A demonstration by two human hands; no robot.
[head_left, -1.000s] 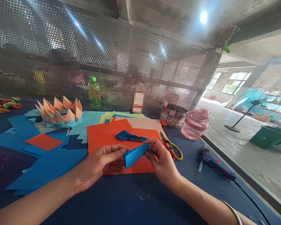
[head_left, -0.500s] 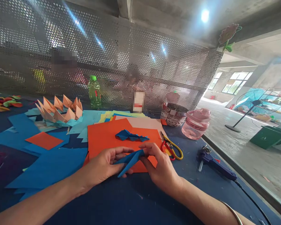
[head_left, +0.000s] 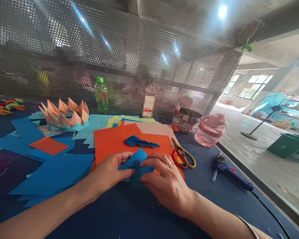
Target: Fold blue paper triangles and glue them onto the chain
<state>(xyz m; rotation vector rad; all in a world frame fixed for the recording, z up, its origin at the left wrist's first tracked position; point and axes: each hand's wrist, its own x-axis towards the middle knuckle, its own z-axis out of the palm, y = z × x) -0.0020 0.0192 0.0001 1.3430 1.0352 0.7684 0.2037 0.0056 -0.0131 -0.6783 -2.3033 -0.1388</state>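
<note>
Between my two hands is a piece of blue paper [head_left: 137, 159], partly folded and a little blurred. My left hand [head_left: 118, 169] pinches its left side, thumb on the near face. On the right side, my right hand [head_left: 163, 174] grips it with thumb and bent fingers; a ring shows on one finger. Just beyond lies a folded strip of blue paper pieces [head_left: 141, 142] on the orange paper sheets [head_left: 107, 141]. Red-and-yellow-handled scissors [head_left: 183, 156] rest right of my right hand.
Blue sheets [head_left: 54, 176] and a small orange sheet [head_left: 49, 146] lie at left. Behind them stands a ring of folded peach paper points [head_left: 64, 116]. A green bottle [head_left: 101, 96], a patterned bowl [head_left: 185, 121], a pink cup [head_left: 210, 131] and a glue gun [head_left: 231, 176] are around the table.
The blue paper has turned from nearly edge-on to showing a broad face. My right hand has shifted slightly left and down, its fingers now over the paper's front.
</note>
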